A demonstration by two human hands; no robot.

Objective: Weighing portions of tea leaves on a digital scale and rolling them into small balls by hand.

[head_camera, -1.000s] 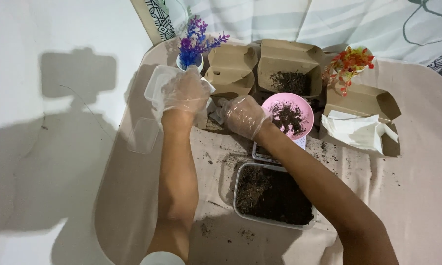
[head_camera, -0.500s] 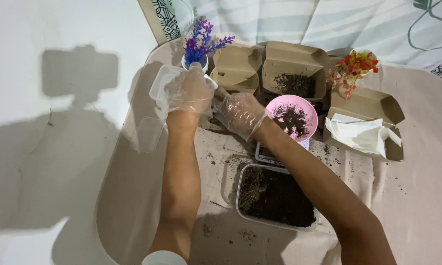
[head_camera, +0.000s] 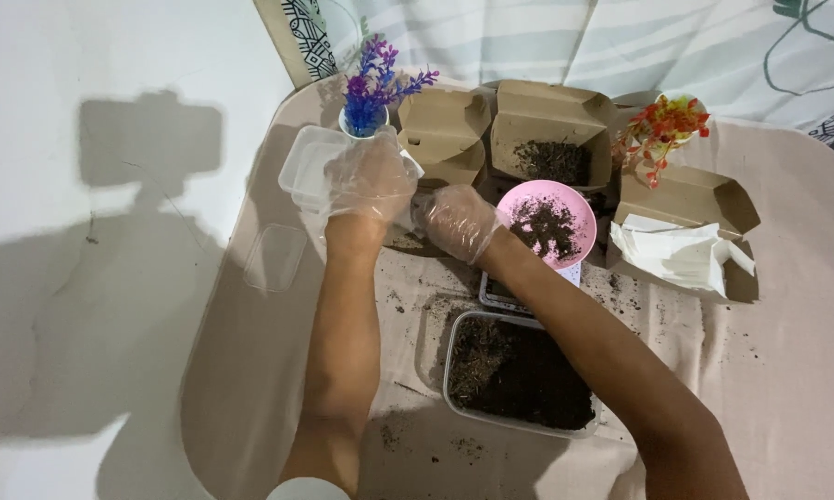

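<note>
Change: since half a second before, both gloved hands had stayed in much the same spot at the table's far left; the right hand had drawn slightly closer to the left.
Left hand (head_camera: 371,176): in a thin clear glove, fingers curled over the clear tub (head_camera: 317,168), gripping its near side.
Right hand (head_camera: 459,222): gloved, fingers bent together just beside the left; whether it pinched anything could not be told.
Clear tub: see-through plastic, rectangular, tilted, just in front of the purple plant (head_camera: 373,88).
Lid (head_camera: 275,258): clear, flat on the cloth, left of the left arm.
Pink bowl (head_camera: 548,223): soil inside, right of the right hand.
Soil tray (head_camera: 519,375): dark soil, under the right forearm.
Boxes (head_camera: 548,139): brown card, open, one holding soil.
Red plant (head_camera: 665,130): at the far right.
</note>
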